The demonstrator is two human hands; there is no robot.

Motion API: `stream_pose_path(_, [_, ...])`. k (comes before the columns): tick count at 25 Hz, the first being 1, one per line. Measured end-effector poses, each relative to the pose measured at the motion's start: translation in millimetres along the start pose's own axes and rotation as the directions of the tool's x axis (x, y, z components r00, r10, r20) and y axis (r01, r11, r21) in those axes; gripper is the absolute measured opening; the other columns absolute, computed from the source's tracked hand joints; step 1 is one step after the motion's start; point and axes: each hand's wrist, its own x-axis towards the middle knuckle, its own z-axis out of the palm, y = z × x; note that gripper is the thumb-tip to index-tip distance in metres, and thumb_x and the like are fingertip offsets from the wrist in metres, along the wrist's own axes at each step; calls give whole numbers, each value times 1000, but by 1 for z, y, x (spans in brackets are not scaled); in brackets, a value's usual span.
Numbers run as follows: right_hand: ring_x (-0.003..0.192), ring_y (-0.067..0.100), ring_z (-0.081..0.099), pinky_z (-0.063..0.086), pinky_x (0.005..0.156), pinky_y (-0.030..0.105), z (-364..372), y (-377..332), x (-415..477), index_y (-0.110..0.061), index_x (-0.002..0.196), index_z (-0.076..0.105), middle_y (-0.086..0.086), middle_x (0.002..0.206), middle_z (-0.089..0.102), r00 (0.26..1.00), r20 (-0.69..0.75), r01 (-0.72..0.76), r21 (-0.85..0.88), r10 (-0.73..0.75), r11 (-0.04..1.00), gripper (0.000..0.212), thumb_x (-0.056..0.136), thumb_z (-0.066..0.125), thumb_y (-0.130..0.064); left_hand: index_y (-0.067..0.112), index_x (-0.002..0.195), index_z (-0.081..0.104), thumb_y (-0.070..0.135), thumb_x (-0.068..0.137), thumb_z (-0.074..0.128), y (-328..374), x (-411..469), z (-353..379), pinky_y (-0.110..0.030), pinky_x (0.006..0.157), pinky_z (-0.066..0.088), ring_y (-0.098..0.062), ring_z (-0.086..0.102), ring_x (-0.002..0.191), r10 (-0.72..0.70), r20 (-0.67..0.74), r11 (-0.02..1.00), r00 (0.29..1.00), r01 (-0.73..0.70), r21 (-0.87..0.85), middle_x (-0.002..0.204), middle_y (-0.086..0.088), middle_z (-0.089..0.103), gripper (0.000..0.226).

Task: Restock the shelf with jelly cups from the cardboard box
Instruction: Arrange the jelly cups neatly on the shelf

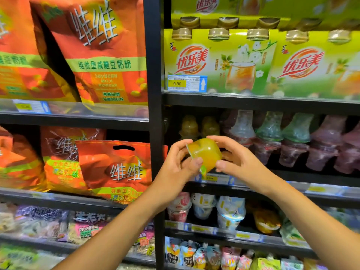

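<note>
Because the jelly cup (205, 152) is a small, clear-walled plastic tub of orange jelly under a film lid, I'd judge it light, slick on the outside and a bit squashy at the sides. The lid looks like the weak spot. The stiff rim and the base seem the safest places to hold it, rather than squeezing the middle or pressing on the film.

From where I stand it is up in the air, tipped on its side. Its wide lid end points to about 9 o'clock and its narrower base to 3 o'clock. The left hand (178, 162) curls round the lid end, thumb at 6 o'clock under the rim. The right hand (236, 157) grips the base end, its fingers (215, 138) arched over at 12 o'clock and the thumb underneath. Both hands are closed on the cup, and neither is free.

The cup hangs just in front of the shelf (303, 177). Two yellow cups (189, 126) stand at its 12 o'clock, further back. The cardboard box is out of sight.
</note>
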Motion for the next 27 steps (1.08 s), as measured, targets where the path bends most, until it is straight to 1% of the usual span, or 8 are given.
stream_pose_path(3, [111,20,67,55,97,47,-4,5,-3,-31,135,54,-4,127,65,995,-92,-37,-60,32,997,57,84,79,-40,22,147,36,48,83,72,-14,11,14,-32,100,52,-14,58,130,-67,13,997,998,68,-31,145,-2,55,77])
stream_pose_path(6, [104,19,69,57,90,40,-21,9,5,-33,133,55,-5,123,66,988,-142,-92,-240,59,966,60,79,79,-44,26,162,7,65,90,58,-15,11,12,-27,119,32,1,31,146,-100,52,903,994,69,425,164,12,28,97])
stream_pose_path(9, [101,15,65,55,87,34,-38,24,17,-39,135,51,-8,128,59,977,-183,-190,-528,108,827,64,80,81,-47,26,163,-2,63,96,52,-19,8,2,-37,125,20,-9,11,155,-52,99,396,994,-70,916,169,10,13,94])
stream_pose_path(11, [108,18,60,53,90,37,-43,35,25,-39,138,48,-4,131,58,974,-185,-218,-630,128,745,67,80,80,-49,25,162,14,58,97,50,-25,7,-4,-46,126,16,-18,21,153,-65,164,59,984,-160,985,164,3,31,82])
stream_pose_path(13, [115,22,59,52,94,42,-46,41,36,-37,140,46,0,132,59,970,-181,-241,-675,159,698,71,80,79,-51,28,158,27,58,96,50,-30,8,-6,-50,126,13,-20,35,145,-99,173,-69,980,-180,981,153,4,45,72])
stream_pose_path(18, [102,22,64,52,86,38,-42,34,93,-25,144,44,4,112,67,974,-156,-226,-743,166,630,72,84,76,-49,28,146,37,60,92,52,-39,10,-9,-46,111,31,-24,50,125,-57,187,-169,981,-194,966,133,4,54,65])
stream_pose_path(23, [129,27,53,43,104,32,-28,38,158,-25,148,42,4,145,54,975,-93,-204,-741,203,639,74,86,79,-37,28,143,37,57,90,56,-41,8,-12,-45,107,33,-23,51,119,-45,193,-157,980,-197,968,128,4,54,64])
stream_pose_path(27, [128,28,54,43,102,30,-11,62,180,-21,147,45,5,144,54,973,-31,-171,-761,227,626,71,85,79,-33,27,144,36,55,89,57,-45,5,-16,-45,111,30,-23,49,122,-29,193,-134,981,-196,971,131,3,53,66])
